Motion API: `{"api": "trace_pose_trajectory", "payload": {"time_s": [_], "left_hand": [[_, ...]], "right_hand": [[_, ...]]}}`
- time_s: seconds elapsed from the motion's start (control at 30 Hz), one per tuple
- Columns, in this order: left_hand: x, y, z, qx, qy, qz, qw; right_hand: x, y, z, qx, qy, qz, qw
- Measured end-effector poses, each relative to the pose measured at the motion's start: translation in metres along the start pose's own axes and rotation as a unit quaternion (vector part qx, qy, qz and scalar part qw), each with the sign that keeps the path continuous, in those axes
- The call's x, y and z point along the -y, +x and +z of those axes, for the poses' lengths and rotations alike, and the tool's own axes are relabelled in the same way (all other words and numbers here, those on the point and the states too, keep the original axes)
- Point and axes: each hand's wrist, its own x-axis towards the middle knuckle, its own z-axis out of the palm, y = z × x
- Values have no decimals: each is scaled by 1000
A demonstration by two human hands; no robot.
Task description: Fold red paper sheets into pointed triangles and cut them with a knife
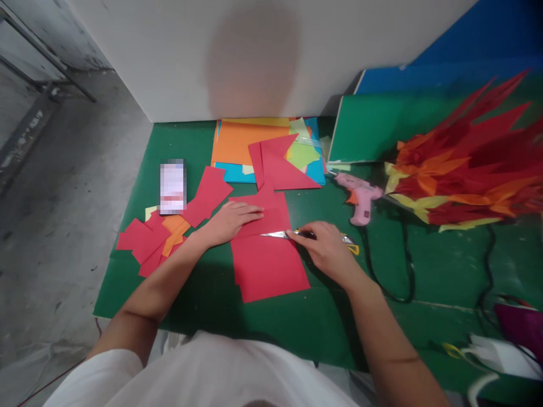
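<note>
My left hand (pixel 231 219) lies flat, fingers stretched out, on the upper part of a stack of red paper (pixel 271 265) in the middle of the green table. In my right hand (pixel 324 246) is a utility knife (pixel 275 234) with a silver blade and a black and yellow handle. Its blade lies across the red paper, pointing left, just below my left fingertips. A cut or fold line runs along the paper near the blade. My fingers hide most of the handle.
Red paper pieces (pixel 148 240) and orange scraps (pixel 175 229) lie left, beside a phone (pixel 173 186). Coloured sheets (pixel 235 141) lie behind. A pink glue gun (pixel 358 195) with a black cord is right, near a flame-like paper bundle (pixel 466 169). A white wall (pixel 178 73) stands behind.
</note>
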Motion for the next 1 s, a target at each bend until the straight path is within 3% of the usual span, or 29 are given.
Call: {"api": "trace_pose_trajectory", "payload": {"time_s": [0.17, 1.0], "left_hand": [[3, 1, -2, -4, -2, 23, 1000], [6, 0, 0, -11, -23, 22, 999]], "right_hand": [[4, 3, 2, -5, -15, -11, 1000], [28, 28, 14, 27, 16, -54, 998]]}}
